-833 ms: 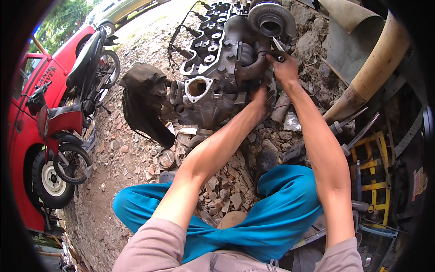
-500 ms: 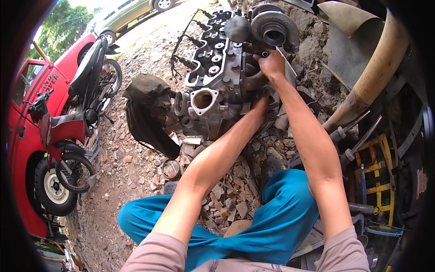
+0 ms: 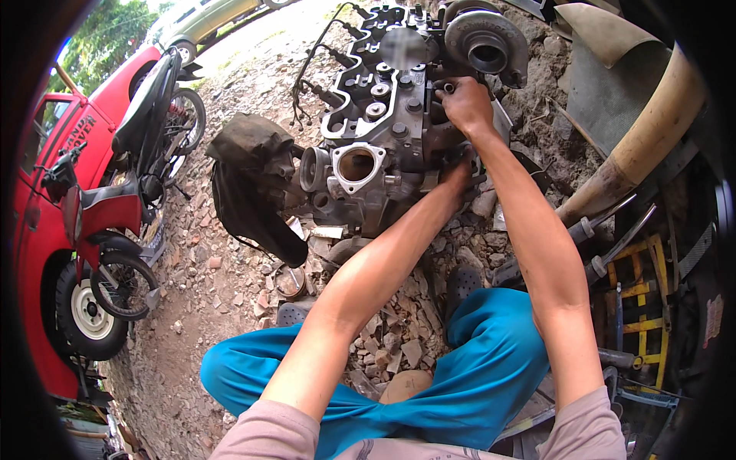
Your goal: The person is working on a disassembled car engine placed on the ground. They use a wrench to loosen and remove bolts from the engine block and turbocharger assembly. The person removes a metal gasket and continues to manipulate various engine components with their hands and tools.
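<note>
A grey metal engine block with its cylinder head [image 3: 400,126] stands on the stony ground in front of me. A round turbocharger [image 3: 484,50] sits on its far right side. My right hand [image 3: 469,107] is closed beside the exhaust manifold, just below the turbocharger, around a dark tool with a round hollow end [image 3: 448,88]; the rest of the tool is hidden. Lower down, my left hand [image 3: 458,175] reaches in against the engine's right side, under the manifold. Its fingers are mostly hidden by dark parts and shadow.
A dark cloth-covered part [image 3: 253,165] stands left of the engine. Thin metal fuel pipes [image 3: 297,84] stick out from its far left. At right are a bamboo pole [image 3: 644,146] and a yellow frame [image 3: 644,307]. A motorcycle [image 3: 115,207] and red vehicle [image 3: 46,253] stand at left.
The view has shifted a little, so the engine sits slightly further right in the picture. Both hands remain at the same spots on the engine's right side.
</note>
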The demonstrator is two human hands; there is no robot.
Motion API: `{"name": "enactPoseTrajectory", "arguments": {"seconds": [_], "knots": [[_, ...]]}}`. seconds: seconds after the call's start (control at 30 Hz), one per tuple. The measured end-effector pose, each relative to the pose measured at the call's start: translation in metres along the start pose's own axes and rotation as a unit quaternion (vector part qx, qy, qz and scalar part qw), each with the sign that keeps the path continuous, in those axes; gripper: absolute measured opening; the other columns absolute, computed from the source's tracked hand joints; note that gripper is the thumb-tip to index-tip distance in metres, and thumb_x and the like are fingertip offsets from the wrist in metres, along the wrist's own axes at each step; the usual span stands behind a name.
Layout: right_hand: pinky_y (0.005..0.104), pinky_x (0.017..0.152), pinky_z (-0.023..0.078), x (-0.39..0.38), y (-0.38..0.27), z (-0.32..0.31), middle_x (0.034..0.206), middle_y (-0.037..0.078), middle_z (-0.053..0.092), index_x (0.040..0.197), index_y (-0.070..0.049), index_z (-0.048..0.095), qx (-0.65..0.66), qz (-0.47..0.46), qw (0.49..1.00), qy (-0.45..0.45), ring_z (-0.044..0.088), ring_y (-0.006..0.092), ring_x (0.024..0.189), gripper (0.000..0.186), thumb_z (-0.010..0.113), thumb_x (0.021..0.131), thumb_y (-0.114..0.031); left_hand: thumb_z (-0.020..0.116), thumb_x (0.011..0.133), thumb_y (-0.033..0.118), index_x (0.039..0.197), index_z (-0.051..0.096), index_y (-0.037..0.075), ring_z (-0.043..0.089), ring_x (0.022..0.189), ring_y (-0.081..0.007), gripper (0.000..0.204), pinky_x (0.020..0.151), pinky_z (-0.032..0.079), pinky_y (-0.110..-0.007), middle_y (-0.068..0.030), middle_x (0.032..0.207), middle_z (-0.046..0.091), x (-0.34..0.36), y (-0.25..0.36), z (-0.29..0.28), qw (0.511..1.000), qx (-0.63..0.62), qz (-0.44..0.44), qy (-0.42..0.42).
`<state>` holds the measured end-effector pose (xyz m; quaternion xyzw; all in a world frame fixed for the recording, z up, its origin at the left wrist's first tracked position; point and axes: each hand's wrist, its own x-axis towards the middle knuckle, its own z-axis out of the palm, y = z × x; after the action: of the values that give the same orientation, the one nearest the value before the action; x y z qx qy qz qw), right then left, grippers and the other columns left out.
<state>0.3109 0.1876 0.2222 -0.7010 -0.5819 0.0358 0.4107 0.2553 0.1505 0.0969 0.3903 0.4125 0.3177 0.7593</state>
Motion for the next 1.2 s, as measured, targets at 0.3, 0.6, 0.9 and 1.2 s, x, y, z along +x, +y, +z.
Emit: {"name": "enactPoseTrajectory", "arguments": {"seconds": [0.3,0.6,0.9,1.2], "knots": [[0.0424,0.086,0.053,0.007,0.007,0.007,0.099,0.018,0.072,0.108,-0.012,0.074,0.063,-0.016,0.998,-0.007,0.069,0.0354,0.097,0.029,0.074,0.080,-0.023,0.049,0.094,0.064,0.149,0.037,0.016,0.058,0.116,-0.0225,0.073,0.089,0.045,-0.045,-0.0062,0.143,0.045,-0.004,0.003,0.003,1.000,0.001,-0.017,-0.001],[0.0430,0.087,0.052,0.025,0.018,0.004,0.103,0.022,0.071,0.108,-0.005,0.072,0.044,-0.045,0.998,-0.032,0.068,0.0369,0.101,0.039,0.077,0.079,-0.031,0.051,0.094,0.064,0.144,0.041,0.015,0.058,0.117,-0.0248,0.071,0.093,0.045,-0.047,-0.0059,0.140,0.047,-0.006,0.002,0.006,1.000,-0.019,-0.021,0.011],[0.0409,0.086,0.052,0.065,0.055,0.033,0.103,0.025,0.070,0.101,0.004,0.072,0.088,-0.052,0.991,-0.088,0.069,0.0361,0.100,0.049,0.080,0.076,-0.038,0.051,0.095,0.061,0.153,0.024,0.017,0.045,0.134,-0.0321,0.078,0.105,0.033,-0.064,-0.0083,0.152,0.035,0.003,0.000,0.003,0.998,-0.041,-0.020,-0.038],[0.0392,0.088,0.051,0.061,0.052,0.034,0.109,0.021,0.071,0.110,0.001,0.070,0.084,-0.011,0.994,-0.073,0.068,0.0327,0.101,0.049,0.079,0.079,-0.036,0.051,0.095,0.060,0.153,0.024,0.017,0.045,0.133,-0.0324,0.078,0.105,0.034,-0.064,-0.0086,0.153,0.035,0.002,-0.003,0.003,0.998,-0.053,-0.020,-0.030]]}}
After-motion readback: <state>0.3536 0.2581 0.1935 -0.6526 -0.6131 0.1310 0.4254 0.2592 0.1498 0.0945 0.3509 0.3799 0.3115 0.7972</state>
